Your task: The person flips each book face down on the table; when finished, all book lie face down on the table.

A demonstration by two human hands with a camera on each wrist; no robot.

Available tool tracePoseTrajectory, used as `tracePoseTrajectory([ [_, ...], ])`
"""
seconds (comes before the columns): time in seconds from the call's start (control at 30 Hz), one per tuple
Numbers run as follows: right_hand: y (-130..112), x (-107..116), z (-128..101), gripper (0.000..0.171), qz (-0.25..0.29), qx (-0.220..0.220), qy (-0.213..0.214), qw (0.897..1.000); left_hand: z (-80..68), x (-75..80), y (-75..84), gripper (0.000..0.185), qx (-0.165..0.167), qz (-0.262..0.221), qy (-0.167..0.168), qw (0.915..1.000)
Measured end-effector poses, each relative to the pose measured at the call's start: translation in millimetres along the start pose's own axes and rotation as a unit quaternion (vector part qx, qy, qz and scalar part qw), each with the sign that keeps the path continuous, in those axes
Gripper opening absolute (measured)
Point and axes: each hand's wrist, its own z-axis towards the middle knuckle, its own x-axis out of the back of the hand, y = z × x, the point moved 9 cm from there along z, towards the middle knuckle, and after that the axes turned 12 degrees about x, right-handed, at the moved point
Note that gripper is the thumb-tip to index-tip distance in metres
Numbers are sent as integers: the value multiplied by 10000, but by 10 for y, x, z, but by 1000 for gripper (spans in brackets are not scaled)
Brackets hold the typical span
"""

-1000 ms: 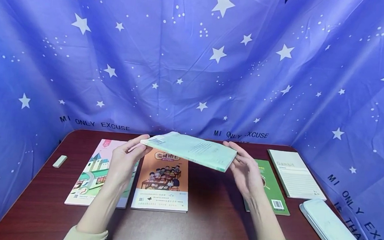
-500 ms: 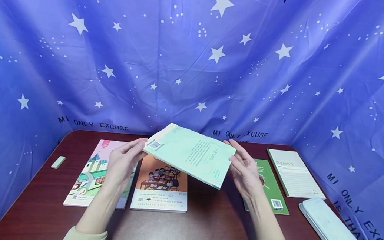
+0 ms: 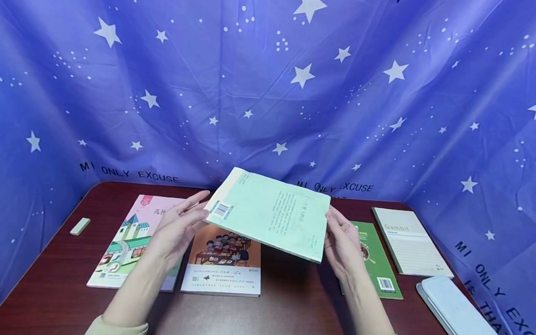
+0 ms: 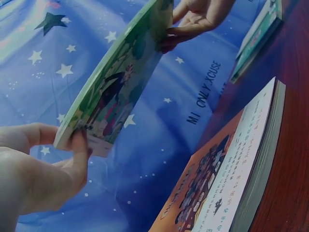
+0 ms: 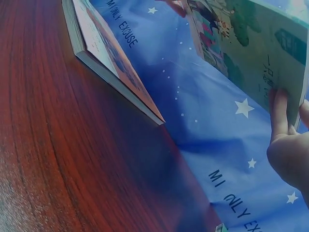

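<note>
In the head view, the left hand [image 3: 176, 231] and the right hand [image 3: 344, 243] hold a pale green book [image 3: 269, 214] up in the air, one at each end. It is tilted, and the back with the bar code faces the person. I think the picking up is done; the book is not down on the table [image 3: 285, 319] yet, so setting it down seems left. Below it lie a pink book [image 3: 123, 264] and an orange book [image 3: 222, 281], side by side and flat. On the right lie a dark green book [image 3: 384, 271], a Gambit notepad [image 3: 414, 245] and a long white case [image 3: 472, 322]. A small white block [image 3: 80, 226] is far left. The table is red-brown and shiny, and a blue curtain [image 3: 256, 68] with white stars hangs behind it and at both sides. In the left wrist view, the left thumb and fingers pinch a corner of the book, and its picture cover shows. The orange book lies below, apart from it. In the right wrist view, the right hand pinches the other end, with book between its fingers. The wood there has dark streaks.
</note>
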Motion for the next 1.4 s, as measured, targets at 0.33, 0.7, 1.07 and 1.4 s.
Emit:
tracePoseTrajectory([
  [0.33, 90, 18, -32, 57, -828, -834, -250, 9928, -3, -113, -48, 79, -65, 711, -439, 9965],
  [0.7, 204, -194, -215, 98, -289, -1647, -2168, 9618, 23, -79, -123, 46, -10, 2046, 90, 9788],
  [1.07, 184, -151, -199, 92, -265, -1514, -2339, 9600, 38, -73, -156, 45, -20, 1971, 273, 9800],
  [1.4, 226, 16, -26, 74, -1215, -1638, -2225, 9534, 46, -123, -159, 87, 70, 1998, -21, 9798],
])
